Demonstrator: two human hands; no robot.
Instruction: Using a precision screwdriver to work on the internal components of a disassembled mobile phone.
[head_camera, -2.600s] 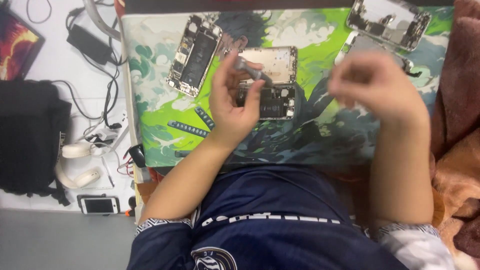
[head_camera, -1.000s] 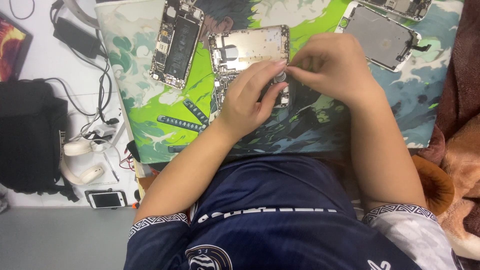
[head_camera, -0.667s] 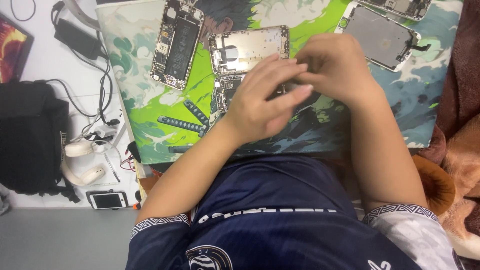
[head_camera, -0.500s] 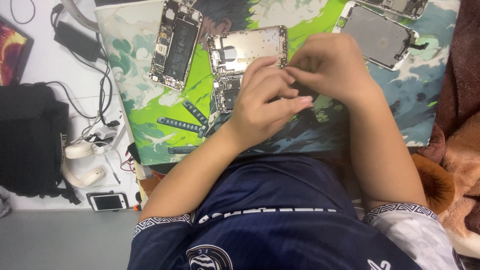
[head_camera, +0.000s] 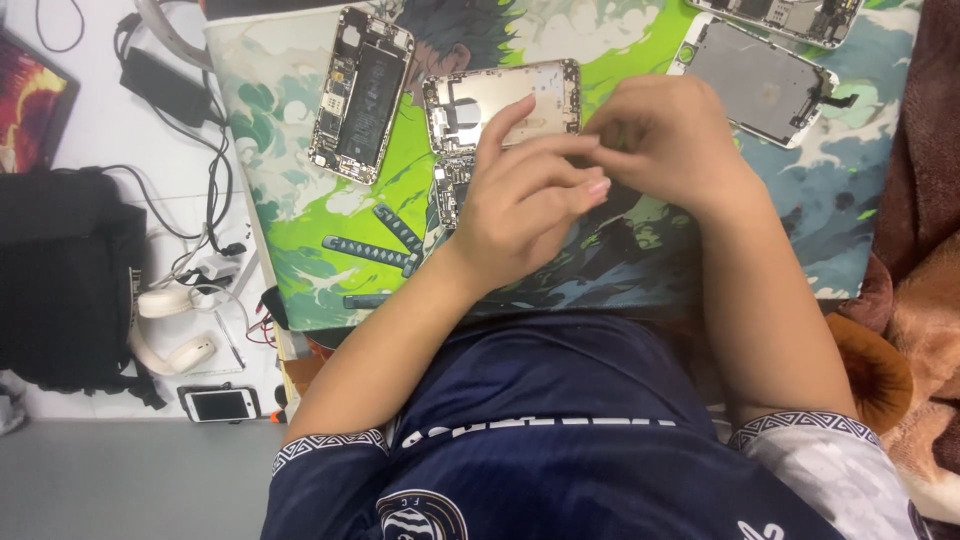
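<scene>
— Seemingly mid-repair: what do the hands have between them?

— Both meet over the gold-coloured, opened phone housing (head_camera: 505, 105) lying near the far edge of the green-and-blue illustrated mat (head_camera: 300, 250) that covers the table. The left hand (head_camera: 520, 200) is spread, fingers fanned loosely above the housing's near end, probably to steady it. The right hand (head_camera: 670, 135) is curled, fingertips pressed together as if pinching something tiny; what it pinches, if anything, cannot be made out.

— And the housing itself?

— Flat on the mat, open side up, partly hidden under the left hand, so its inside is within reach of both hands.

— What lies around it?

— Just beside it toward the mat's left edge is another opened phone body with a dark battery (head_camera: 360, 95). Toward the far right corner rests a detached grey screen panel, face down (head_camera: 760, 80), apart from the work. Off the mat's left edge are a black bag (head_camera: 65, 280), white headphones (head_camera: 170, 325) and a small white phone (head_camera: 220, 404).
</scene>
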